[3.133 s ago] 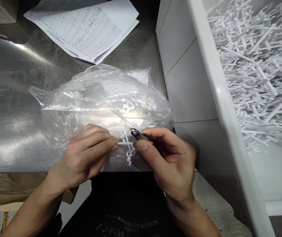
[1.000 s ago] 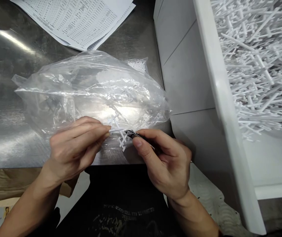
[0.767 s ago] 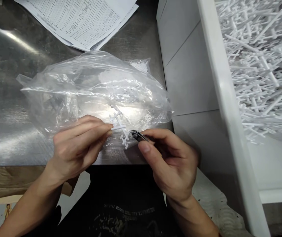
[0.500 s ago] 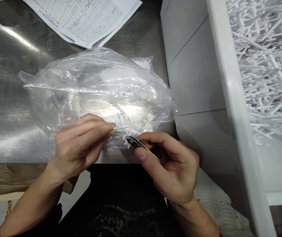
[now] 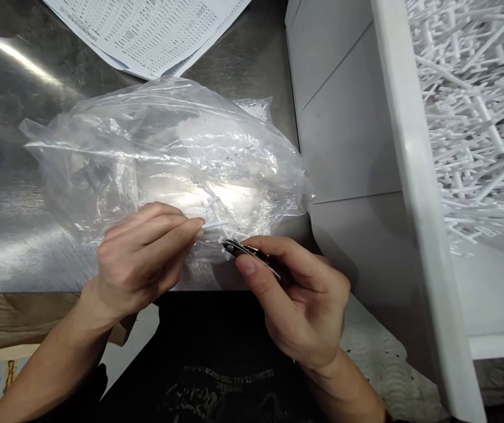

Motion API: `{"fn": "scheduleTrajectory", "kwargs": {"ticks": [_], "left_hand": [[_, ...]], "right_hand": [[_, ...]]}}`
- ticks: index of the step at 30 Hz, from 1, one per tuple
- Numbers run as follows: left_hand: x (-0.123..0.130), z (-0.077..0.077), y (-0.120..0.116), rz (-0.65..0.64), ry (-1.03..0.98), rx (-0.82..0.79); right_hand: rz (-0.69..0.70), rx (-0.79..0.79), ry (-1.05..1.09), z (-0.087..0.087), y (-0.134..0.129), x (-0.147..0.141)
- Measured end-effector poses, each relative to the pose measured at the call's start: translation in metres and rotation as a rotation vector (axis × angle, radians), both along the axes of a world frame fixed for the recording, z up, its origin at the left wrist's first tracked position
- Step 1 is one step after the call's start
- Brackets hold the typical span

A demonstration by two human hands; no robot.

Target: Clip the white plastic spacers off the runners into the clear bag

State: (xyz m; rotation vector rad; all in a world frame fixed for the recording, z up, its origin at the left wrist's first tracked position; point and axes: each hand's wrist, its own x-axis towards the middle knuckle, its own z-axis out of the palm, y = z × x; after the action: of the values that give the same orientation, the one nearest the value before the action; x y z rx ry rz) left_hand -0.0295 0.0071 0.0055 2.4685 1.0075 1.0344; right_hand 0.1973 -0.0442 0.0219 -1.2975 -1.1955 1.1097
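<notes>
My left hand (image 5: pixel 146 255) pinches one arm of a branched white plastic sprue (image 5: pixel 217 218) between thumb and fingertips. My right hand (image 5: pixel 300 294) is closed around a metal nail clipper (image 5: pixel 252 254), thumb on one lever and fingers on the other. The clipper's jaws meet the sprue at its lower end; whether they are fully closed I cannot make out. Behind both hands a large clear plastic bag (image 5: pixel 115 138) lies crumpled on the metal table (image 5: pixel 0 194). Some white material shows through its film.
On the right stands a white bin (image 5: pixel 404 141) holding many thin white plastic pieces (image 5: pixel 481 135). Printed sheets (image 5: pixel 146 29) lie at the back of the table. A small bag of white bits (image 5: pixel 256 109) sits behind the large bag. Brown paper (image 5: pixel 18 317) shows below the table's front edge.
The clipper's levers are pressed closer together. The short crosspiece that stuck out below the jaws no longer shows there. My right hand has shifted slightly left, while my left hand keeps its pinch.
</notes>
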Motion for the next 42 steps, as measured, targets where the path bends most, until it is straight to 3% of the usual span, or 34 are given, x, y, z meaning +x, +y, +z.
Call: {"fn": "scheduleTrajectory", "kwargs": {"ticks": [8, 15, 21, 26, 32, 42], "left_hand": [[0.006, 0.008, -0.001, 0.04, -0.057, -0.176], [0.006, 0.009, -0.004, 0.107, -0.14, -0.213], [0.004, 0.007, 0.002, 0.004, -0.075, -0.11], [0.004, 0.01, 0.003, -0.068, 0.016, -0.137], [0.003, 0.009, 0.004, -0.129, 0.029, -0.12], [-0.001, 0.008, 0.004, -0.161, 0.041, -0.098]], "right_hand": [[-0.069, -0.099, 0.078, 0.001, 0.001, 0.002], [-0.081, -0.043, 0.035, -0.002, -0.003, 0.009], [-0.103, 0.083, 0.038, -0.006, -0.004, 0.007], [-0.104, 0.175, 0.05, -0.007, 0.004, 0.001], [-0.061, 0.141, 0.045, -0.011, 0.019, -0.006], [-0.064, 0.117, 0.021, -0.009, 0.019, -0.006]]}}
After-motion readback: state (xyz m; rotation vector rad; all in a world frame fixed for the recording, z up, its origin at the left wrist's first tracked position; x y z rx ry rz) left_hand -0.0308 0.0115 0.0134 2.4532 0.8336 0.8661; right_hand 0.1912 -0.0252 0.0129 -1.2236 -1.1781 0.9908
